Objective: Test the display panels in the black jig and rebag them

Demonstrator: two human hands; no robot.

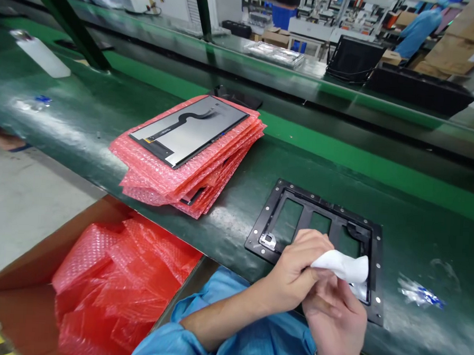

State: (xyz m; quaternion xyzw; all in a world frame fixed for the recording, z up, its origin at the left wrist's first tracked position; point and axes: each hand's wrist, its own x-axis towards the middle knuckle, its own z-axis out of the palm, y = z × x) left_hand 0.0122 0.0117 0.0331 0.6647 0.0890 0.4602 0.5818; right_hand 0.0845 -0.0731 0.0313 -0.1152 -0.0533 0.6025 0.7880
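My left hand [298, 271] is closed on a white wipe [346, 265], its thumb and fingers pinching one end. My right hand [335, 315] meets it from below, fingers curled against the same wipe; its fingertips are partly hidden. Both hands are above the front edge of a black rectangular frame [305, 219], which has openings and silver dots along its rim. A small silver piece [268, 240] sits in the frame's near left corner. Left of the frame, a display panel [200, 123] with a dark ribbon cable lies on stacked red bubble-wrap sleeves [221, 169].
Below the bench [234, 227], a cardboard box [20, 298] holds loose red bubble wrap [115, 293]. Clear film scraps with blue tabs [420, 293] lie at the right. A white bottle [44, 56] stands far left near a green post [70, 25]. A person in blue [419, 31] is in the background.
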